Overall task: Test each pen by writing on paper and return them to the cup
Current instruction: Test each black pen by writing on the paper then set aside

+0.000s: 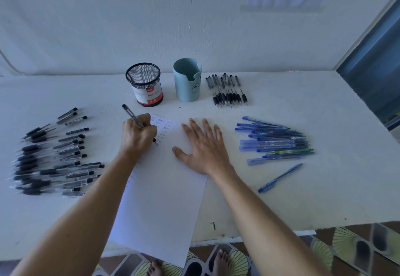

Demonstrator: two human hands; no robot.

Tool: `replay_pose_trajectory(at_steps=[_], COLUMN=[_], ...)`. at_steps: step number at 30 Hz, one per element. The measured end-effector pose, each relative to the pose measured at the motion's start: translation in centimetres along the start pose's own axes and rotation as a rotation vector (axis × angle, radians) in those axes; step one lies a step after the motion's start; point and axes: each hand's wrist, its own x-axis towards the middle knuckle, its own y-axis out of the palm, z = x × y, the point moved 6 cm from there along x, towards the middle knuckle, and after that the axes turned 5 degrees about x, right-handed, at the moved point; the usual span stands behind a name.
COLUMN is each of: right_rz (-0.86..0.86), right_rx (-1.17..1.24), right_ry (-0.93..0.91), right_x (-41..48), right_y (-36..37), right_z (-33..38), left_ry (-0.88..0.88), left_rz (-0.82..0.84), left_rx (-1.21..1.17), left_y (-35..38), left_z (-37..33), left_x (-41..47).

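Observation:
My left hand (137,136) grips a black pen (132,115) with its tip on the white paper (160,200), beside columns of small written words near the sheet's top. My right hand (204,147) lies flat with fingers spread on the paper's upper right part. A black mesh cup (144,84) and a light blue cup (187,80) stand at the back of the table; I see no pens in them.
Several black pens (52,156) are spread at the left, several more (227,90) lie right of the blue cup, and blue pens (275,142) are piled at the right, one (280,178) apart. The white table (303,200) meets a wall behind; its front edge is near my feet.

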Motion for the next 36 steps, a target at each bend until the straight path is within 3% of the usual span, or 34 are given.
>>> replay_pose_trajectory(at_steps=[6, 14, 24, 32, 36], right_rz=[0.007, 0.005, 0.06, 0.024, 0.018], right_rx=[0.0, 0.004, 0.047, 0.105, 0.111], right_ry=[0.001, 0.001, 0.006, 0.004, 0.004], right_x=[0.0, 0.0, 0.0, -0.1, -0.2], right_y=[0.1, 0.0, -0.1, -0.3, -0.4], right_z=[-0.1, -0.1, -0.2, -0.1, -0.1], left_ry=[-0.033, -0.091, 0.009, 0.01, 0.018], left_rz=[-0.022, -0.123, -0.191, -0.04, 0.053], left_rx=[-0.02, -0.443, -0.168, -0.202, 0.009], left_y=[-0.2, -0.7, -0.9, -0.5, 0.4], left_z=[0.7, 1.8, 1.0, -0.1, -1.3], left_x=[0.3, 0.9, 0.7, 1.0, 0.8])
